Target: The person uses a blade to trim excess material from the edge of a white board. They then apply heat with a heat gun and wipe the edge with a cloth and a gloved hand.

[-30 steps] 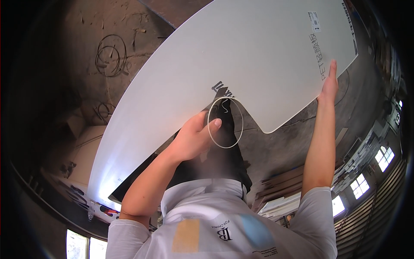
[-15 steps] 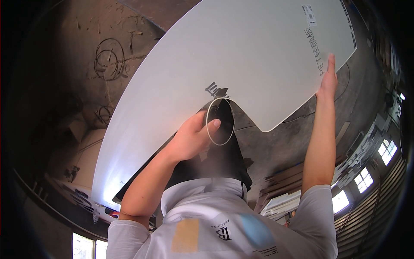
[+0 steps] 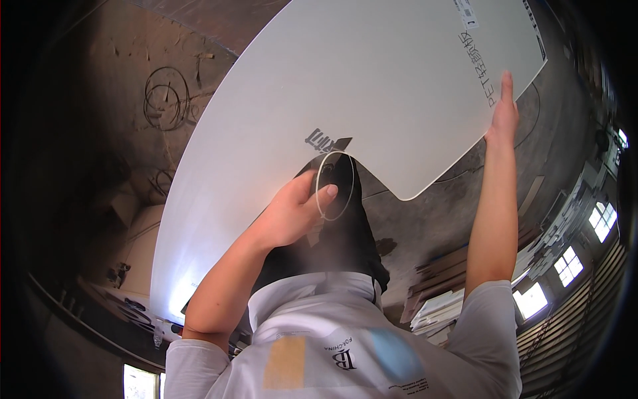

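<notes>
A large white panel (image 3: 266,86) with dark printing and a small label fills the upper middle, one edge curving away to the left. My right hand (image 3: 503,123) grips its right edge, with one digit stretched along the face and the other fingers hidden behind. Below the panel's dark-marked middle, a thin pale loop (image 3: 353,183) hangs by the edge, in front of my dark trousers. My left hand (image 3: 292,211) is closed at the loop's left side, its thumb across it. The curled fingers of that hand are partly hidden, close to the panel's lower left edge.
Coiled wire or cable (image 3: 166,98) lies on the brown floor at left. Stacked boards (image 3: 438,292) and long strips (image 3: 555,223) lie at right, before bright windows (image 3: 568,266). A dark-marked board (image 3: 136,312) is at lower left.
The panel has shifted slightly up and left in view, and my right hand has moved up a little with it. The loop looks narrower; my left hand has barely moved.
</notes>
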A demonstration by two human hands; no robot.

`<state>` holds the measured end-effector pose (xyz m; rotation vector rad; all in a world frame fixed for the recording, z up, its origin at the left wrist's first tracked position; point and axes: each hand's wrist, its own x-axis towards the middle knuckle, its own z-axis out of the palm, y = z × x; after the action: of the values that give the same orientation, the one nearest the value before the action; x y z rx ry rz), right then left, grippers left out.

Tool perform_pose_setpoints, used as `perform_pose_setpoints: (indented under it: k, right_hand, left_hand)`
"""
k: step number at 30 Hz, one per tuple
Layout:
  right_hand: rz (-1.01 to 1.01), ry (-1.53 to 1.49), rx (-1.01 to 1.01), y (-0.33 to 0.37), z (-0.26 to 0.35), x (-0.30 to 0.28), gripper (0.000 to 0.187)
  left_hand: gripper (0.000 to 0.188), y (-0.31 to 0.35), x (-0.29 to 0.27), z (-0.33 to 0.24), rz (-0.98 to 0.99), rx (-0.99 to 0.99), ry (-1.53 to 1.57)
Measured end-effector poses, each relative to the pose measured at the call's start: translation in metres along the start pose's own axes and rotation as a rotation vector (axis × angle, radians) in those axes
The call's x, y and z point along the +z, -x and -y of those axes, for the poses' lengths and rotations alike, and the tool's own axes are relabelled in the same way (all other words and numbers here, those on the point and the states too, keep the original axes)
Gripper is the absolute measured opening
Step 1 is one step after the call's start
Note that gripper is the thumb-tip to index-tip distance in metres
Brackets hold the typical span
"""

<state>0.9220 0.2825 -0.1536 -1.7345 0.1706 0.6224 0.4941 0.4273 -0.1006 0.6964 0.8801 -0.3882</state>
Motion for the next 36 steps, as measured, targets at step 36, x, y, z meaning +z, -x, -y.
perform_pose_setpoints:
  k: [36]
  right_hand:
    - [0.015,-0.057,-0.018,0.005,0.000,0.006,0.073]
  left_hand:
    - [0.032,-0.012,-0.007,-0.012,0.060,-0.030,-0.369]
